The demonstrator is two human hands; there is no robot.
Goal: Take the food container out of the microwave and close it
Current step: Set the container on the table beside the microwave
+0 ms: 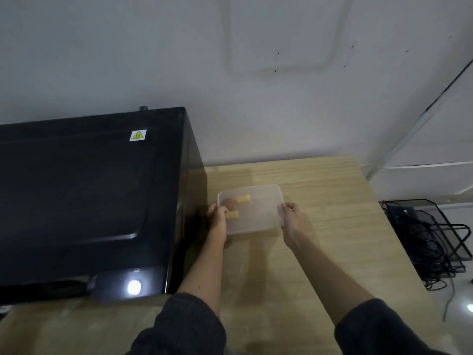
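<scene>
Your 2 dark sleeves (184, 326) run off the bottom edge. Your left hand (217, 219) grips the food container (256, 211) by its left side, fingers curled over the rim; your right hand (291, 217) pinches its right side. The translucent container sits over the wooden table (345, 226), just right of the black microwave (84, 196). The pale pieces inside are blurred. Bare tabletop lies to the right; beyond stands a white wall (256, 111).
</scene>
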